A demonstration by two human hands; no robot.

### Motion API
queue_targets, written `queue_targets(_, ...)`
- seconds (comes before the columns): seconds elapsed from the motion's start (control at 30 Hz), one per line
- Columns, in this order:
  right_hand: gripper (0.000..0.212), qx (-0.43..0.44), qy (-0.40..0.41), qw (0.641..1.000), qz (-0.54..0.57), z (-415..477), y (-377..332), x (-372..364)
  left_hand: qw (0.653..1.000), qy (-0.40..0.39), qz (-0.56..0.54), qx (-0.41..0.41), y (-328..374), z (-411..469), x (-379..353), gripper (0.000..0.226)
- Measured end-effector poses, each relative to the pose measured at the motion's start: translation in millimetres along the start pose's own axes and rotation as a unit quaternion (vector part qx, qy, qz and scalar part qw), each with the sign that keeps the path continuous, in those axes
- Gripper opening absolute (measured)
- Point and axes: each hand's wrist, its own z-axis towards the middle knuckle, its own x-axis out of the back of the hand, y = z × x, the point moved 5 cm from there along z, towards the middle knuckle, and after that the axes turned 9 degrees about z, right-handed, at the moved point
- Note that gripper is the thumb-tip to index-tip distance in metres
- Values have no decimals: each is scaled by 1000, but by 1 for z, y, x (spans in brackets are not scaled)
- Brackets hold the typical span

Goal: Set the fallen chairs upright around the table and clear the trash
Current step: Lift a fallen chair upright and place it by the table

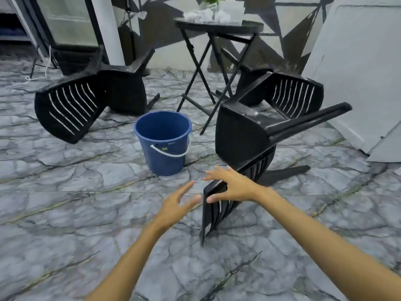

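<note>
Three black plastic chairs lie fallen on the marble floor around a small black folding table (251,26). The nearest chair (240,135) is tipped over with its slatted back toward me. My right hand (233,185) rests over the top edge of that backrest, fingers spread and thumb under the edge. Just left of the backrest, my left hand (178,205) hovers with fingers straight, holding nothing. Another chair (91,101) lies at the left and a third (290,92) at the right rear. Crumpled white paper trash (206,15) sits on the table.
A blue bucket (165,142) with a white handle stands upright on the floor between the chairs. A white panel (355,68) leans against the wall at the right. A glass door (69,20) and a white pillar (107,29) stand at the back left.
</note>
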Motion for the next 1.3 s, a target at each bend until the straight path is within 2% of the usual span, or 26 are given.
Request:
queue_targets(0.1,66,61,14,996,-58,20,34,-22,994,44,-99,-17,-49,16,-43,56)
queue_targets(0.23,62,115,39,991,-50,32,45,-28,981,78,-173,-37,-94,32,-88,49)
queue_targets(0.33,60,108,2,992,-65,44,38,-29,969,94,-228,-30,-95,31,-106,45)
queue_targets(0.5,55,117,-52,978,-166,62,30,-44,958,106,-266,-8,-100,34,-112,35)
queue_targets(0.57,51,123,-43,975,-178,66,32,-42,955,99,-280,-5,-101,35,-114,38)
queue_targets(0.67,37,143,-34,974,-172,67,35,-44,954,97,-285,-3,-98,32,-114,62)
queue_targets(0.93,26,127,-71,979,-143,71,31,-43,948,105,-300,-13,-94,28,-112,55)
queue_targets(1.1,26,123,-69,986,-93,62,24,-9,939,130,-315,-29,-60,34,-104,41)
queue_targets(1.3,23,88,-50,994,-27,34,-18,116,953,148,-263,-35,63,48,-60,45)
